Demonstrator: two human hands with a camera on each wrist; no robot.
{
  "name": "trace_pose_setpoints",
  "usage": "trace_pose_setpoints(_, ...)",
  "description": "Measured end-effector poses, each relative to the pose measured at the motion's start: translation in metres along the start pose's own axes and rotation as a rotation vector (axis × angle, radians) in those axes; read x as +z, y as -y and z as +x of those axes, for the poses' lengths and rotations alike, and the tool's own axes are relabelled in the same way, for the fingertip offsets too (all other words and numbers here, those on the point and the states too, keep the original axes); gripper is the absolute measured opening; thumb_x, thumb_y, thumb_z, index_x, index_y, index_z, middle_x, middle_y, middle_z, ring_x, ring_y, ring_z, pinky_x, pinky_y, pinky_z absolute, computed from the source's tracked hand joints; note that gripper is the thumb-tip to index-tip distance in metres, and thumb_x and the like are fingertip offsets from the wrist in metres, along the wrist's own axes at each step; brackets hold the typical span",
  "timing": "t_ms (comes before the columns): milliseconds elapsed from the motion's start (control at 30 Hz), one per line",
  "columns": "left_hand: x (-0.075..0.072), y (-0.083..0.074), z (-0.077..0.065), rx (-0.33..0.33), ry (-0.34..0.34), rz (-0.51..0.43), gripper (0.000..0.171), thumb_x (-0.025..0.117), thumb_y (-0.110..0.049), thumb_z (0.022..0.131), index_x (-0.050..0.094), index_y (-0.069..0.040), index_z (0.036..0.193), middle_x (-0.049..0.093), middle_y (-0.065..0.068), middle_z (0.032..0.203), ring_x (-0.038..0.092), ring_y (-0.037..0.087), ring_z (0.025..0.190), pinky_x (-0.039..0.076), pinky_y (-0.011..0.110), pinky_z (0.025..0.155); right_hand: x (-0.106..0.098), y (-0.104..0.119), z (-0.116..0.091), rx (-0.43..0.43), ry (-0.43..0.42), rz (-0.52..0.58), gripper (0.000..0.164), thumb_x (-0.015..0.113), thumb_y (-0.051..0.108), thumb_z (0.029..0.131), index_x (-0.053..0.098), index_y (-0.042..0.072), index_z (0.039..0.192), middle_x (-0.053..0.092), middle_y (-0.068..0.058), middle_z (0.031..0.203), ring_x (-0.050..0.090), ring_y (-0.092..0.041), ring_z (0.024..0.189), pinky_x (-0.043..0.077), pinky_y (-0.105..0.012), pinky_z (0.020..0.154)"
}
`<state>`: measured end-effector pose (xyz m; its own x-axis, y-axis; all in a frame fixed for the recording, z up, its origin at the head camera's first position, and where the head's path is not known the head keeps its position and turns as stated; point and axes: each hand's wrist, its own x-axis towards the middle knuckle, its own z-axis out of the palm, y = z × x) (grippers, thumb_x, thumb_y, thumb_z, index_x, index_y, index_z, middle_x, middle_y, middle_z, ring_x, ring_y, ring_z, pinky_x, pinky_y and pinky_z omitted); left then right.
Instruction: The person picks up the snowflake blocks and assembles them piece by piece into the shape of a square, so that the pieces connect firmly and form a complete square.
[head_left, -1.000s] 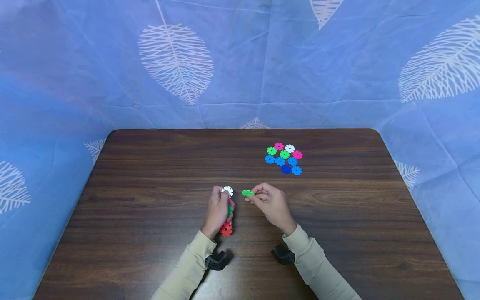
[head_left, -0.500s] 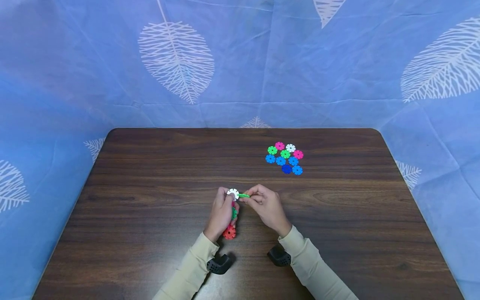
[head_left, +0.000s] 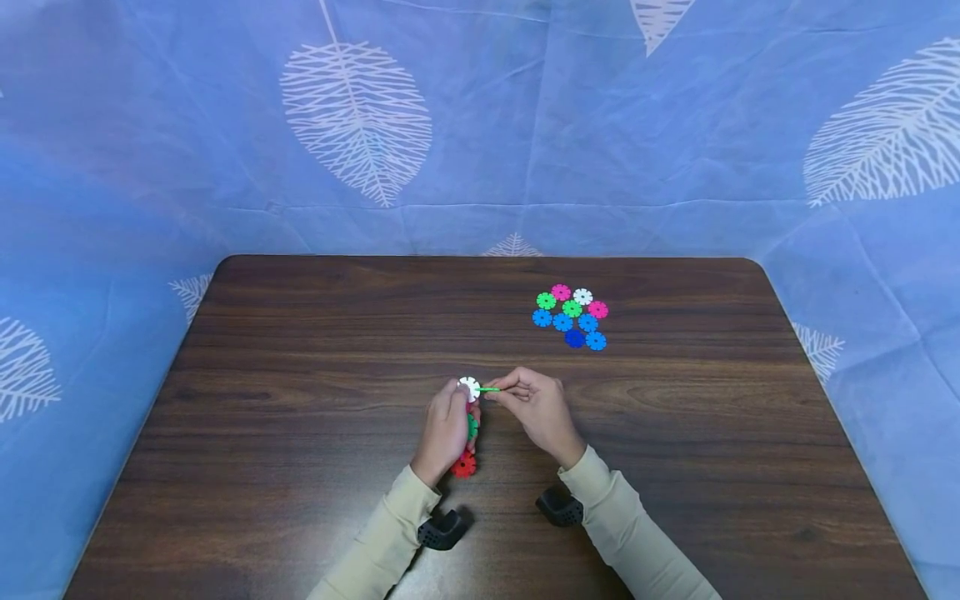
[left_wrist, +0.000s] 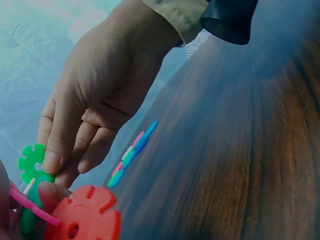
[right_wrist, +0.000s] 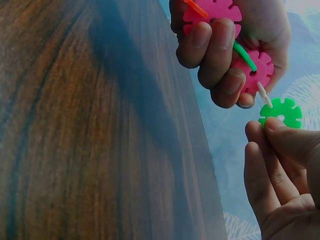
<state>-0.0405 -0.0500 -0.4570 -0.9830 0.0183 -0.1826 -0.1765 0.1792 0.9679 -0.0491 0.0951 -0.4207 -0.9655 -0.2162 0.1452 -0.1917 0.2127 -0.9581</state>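
My left hand [head_left: 444, 432] grips a chain of slotted snowflake discs joined edge to edge. A red disc [left_wrist: 92, 215] sticks out at the near end, and a white disc [head_left: 470, 388] shows past the thumb at the far end. Between them, in the right wrist view, are a pink disc [right_wrist: 220, 11], a green one [right_wrist: 244, 55] seen on edge, and a second pink disc [right_wrist: 263, 70]. Thumb and fingers of my right hand [head_left: 543, 412] pinch a green disc [right_wrist: 291, 111]. Its slotted edge meets the white disc, the two set crosswise.
Several loose discs lie flat in a cluster at the back right of the dark wood table [head_left: 300, 367], among them a white disc [head_left: 582, 297], a dark blue disc [head_left: 574, 338] and a pink disc [head_left: 597, 309]. Blue cloth [head_left: 480, 125] with leaf prints hangs behind.
The green disc, earlier apart from the white one, now meets its edge and has turned edge-on in the head view. My left hand has shifted slightly right with the chain.
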Motion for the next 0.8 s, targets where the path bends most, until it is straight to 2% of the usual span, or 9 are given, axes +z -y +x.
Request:
trace_pose_setpoints(200,0.003,0.004,0.0,0.032,0.007,-0.005,0.028,0.026,-0.01,0.099,0.047,-0.001,0.082,0.05,0.006,0.056,0.04,0.007,0.03,0.039,0.027,0.03,0.001,-0.013,0.002,0.023,0.003,0.021,0.007,0.067,-0.007,0.081,0.064,-0.011,0.086,0.069,-0.027,0.095,0.069,-0.036,0.089,0.058,-0.026,0.076)
trace_pose_setpoints(367,0.006,0.007,0.001,0.026,0.028,-0.082,0.027,0.025,-0.009,0.098,0.046,-0.001,0.082,0.048,0.004,0.055,0.038,0.005,0.031,0.034,0.022,0.029,0.002,-0.034,0.003,0.049,-0.013,0.027,0.006,0.07,-0.004,0.08,0.066,-0.006,0.084,0.071,-0.021,0.094,0.071,-0.029,0.088,0.058,-0.025,0.075)
trace_pose_setpoints(533,0.007,0.007,0.001,0.03,0.046,-0.094,0.028,0.025,-0.011,0.098,0.045,-0.002,0.082,0.048,0.002,0.055,0.038,0.006,0.032,0.036,0.023,0.03,0.002,-0.037,0.003,0.037,-0.01,0.029,0.006,0.071,-0.001,0.079,0.068,-0.002,0.083,0.072,-0.018,0.093,0.072,-0.016,0.086,0.058,-0.024,0.075)
trace_pose_setpoints(600,0.007,0.007,0.001,0.031,0.057,-0.09,0.028,0.024,-0.012,0.099,0.045,-0.001,0.083,0.048,0.002,0.056,0.039,0.007,0.032,0.037,0.024,0.03,0.001,-0.033,0.003,0.027,-0.006,0.024,0.005,0.071,-0.001,0.08,0.068,-0.003,0.083,0.072,-0.018,0.092,0.072,-0.016,0.086,0.058,-0.024,0.074)
trace_pose_setpoints(800,-0.004,-0.025,-0.007,-0.036,0.129,-0.15,0.028,0.024,-0.006,0.099,0.044,0.007,0.085,0.049,0.012,0.059,0.04,0.007,0.033,0.037,0.021,0.032,-0.002,-0.033,0.005,0.003,0.014,-0.026,0.005,0.071,0.0,0.08,0.069,-0.001,0.084,0.073,-0.016,0.092,0.072,-0.022,0.086,0.058,-0.025,0.074)
